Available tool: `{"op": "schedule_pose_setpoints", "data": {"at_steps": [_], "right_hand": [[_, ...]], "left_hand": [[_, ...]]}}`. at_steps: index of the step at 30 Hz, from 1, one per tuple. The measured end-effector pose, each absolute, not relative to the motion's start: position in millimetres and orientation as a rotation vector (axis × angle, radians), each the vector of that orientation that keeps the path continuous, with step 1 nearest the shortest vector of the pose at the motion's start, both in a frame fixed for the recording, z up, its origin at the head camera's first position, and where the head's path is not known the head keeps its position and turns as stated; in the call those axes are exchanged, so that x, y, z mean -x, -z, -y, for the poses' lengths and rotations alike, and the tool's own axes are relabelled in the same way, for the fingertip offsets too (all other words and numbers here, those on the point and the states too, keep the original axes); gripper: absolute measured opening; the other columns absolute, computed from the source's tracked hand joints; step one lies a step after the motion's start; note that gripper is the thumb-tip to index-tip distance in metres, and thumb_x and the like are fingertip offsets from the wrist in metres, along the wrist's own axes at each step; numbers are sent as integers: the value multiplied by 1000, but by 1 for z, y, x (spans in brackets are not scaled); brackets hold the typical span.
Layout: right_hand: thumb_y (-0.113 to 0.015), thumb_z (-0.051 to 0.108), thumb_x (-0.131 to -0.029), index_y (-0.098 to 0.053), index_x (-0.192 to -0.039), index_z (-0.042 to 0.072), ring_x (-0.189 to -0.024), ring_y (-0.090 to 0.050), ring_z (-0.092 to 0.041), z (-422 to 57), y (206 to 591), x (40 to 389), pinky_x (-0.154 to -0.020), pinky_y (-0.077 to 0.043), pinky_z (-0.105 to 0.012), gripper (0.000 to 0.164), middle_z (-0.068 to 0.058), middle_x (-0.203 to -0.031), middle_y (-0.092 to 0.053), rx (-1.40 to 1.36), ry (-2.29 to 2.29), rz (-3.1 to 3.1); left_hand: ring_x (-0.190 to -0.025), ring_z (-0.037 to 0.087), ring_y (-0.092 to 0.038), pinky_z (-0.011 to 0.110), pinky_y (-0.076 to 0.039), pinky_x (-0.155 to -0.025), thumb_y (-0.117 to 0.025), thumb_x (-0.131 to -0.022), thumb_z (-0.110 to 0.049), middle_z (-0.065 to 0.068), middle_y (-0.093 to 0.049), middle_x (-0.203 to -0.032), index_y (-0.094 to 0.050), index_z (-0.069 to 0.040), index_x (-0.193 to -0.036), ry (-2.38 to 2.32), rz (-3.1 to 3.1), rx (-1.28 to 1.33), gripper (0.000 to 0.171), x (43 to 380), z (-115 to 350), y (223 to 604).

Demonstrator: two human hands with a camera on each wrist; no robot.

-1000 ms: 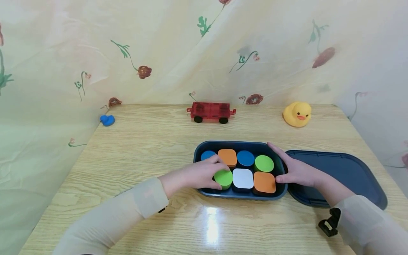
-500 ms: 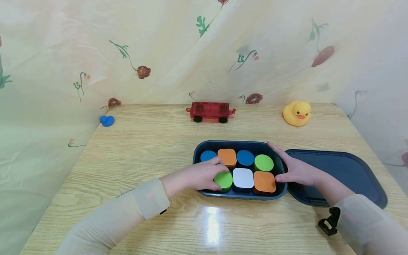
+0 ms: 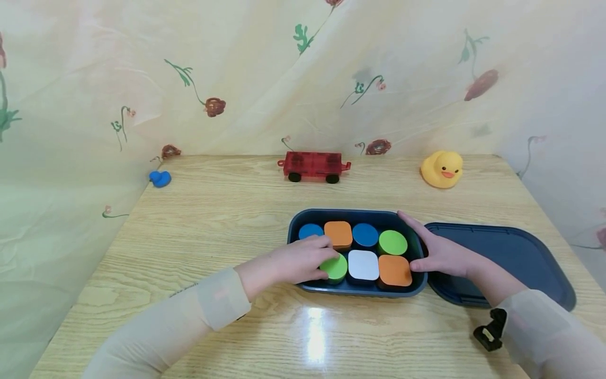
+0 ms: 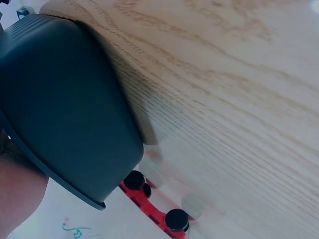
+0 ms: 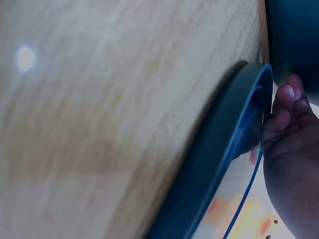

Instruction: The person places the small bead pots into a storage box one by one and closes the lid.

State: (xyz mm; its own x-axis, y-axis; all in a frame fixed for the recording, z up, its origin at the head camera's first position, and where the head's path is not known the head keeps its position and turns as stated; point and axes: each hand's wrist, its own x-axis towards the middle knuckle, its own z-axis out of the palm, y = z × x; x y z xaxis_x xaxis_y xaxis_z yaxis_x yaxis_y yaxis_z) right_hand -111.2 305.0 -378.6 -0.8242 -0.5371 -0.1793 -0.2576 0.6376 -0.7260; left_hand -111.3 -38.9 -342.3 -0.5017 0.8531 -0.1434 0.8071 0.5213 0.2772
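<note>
A dark blue plastic box [image 3: 303, 288] holds small round and square pieces in two rows. In its front left corner, my left hand [image 3: 303, 261] grips a round green-topped piece [image 3: 335, 268] between thumb and bent fingers. Beside that sit a white square piece [image 3: 363, 265] and an orange one [image 3: 395, 270]. My right hand [image 3: 442, 254] rests on the box's right end, its fingers spread and fairly straight, the thumb beside the orange piece. In the right wrist view, the right hand's fingertips [image 5: 294, 87] lie along the box's outer wall [image 5: 294, 40].
A flat dark blue lid [image 3: 511, 263] lies right of the box, under the right forearm. Toward the back stand a red toy wagon [image 3: 312, 166] and a yellow duck [image 3: 441, 169]. A small blue duck [image 3: 160, 179] sits at the table's left edge.
The left hand's fingers have bent a little further over the green-topped piece. My right hand has stayed at the end of the box.
</note>
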Motion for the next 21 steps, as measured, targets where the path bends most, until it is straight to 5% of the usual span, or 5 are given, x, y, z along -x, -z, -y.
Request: {"op": "schedule_pose_setpoints", "data": {"at_steps": [21], "right_hand": [[-64, 50, -84, 1, -151, 33, -128, -23, -55, -306, 374, 113, -88, -28, -71, 94, -25, -152, -8, 644, 1002, -2476]], "left_hand": [[-111, 15, -46, 27, -41, -94, -67, -87, -35, 3, -50, -123, -53, -12, -133, -537, -2611, -1149, 54, 124, 78, 341]]}}
